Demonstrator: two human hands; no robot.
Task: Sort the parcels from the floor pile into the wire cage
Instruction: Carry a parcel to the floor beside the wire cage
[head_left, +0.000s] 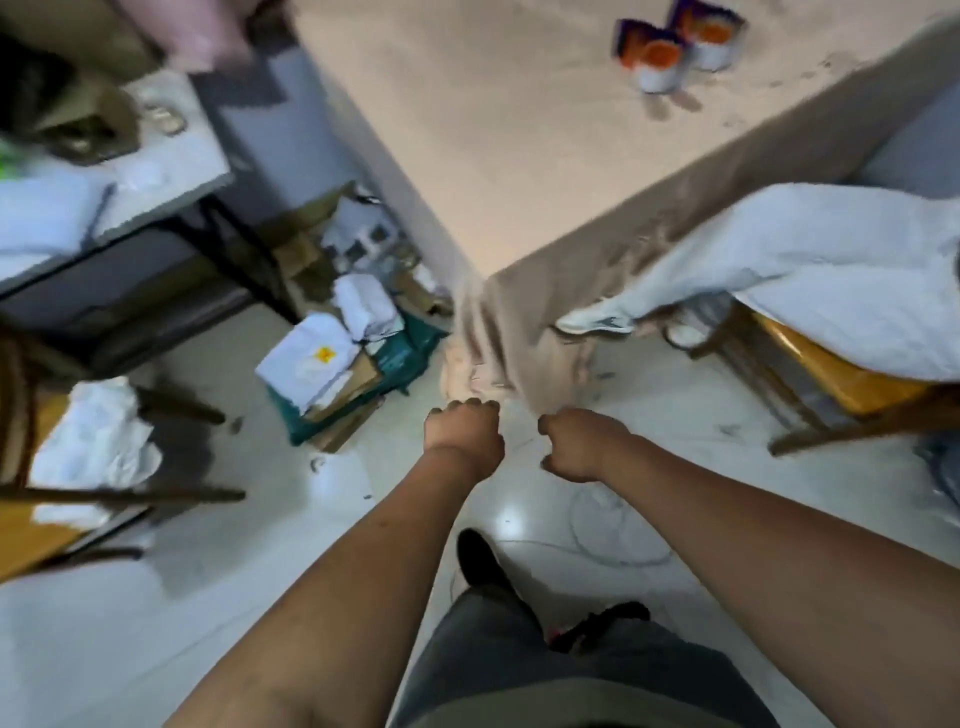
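As L hand (464, 434) fists, R hand (576, 444) same

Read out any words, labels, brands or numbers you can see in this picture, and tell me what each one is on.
No text here is legible; the whole frame is motion-blurred.
Two cans on the table: purple and orange labels, print too blurred to read.
White parcel: yellow sticker, marks unreadable.
Teal bag: pale print, too blurred to read.
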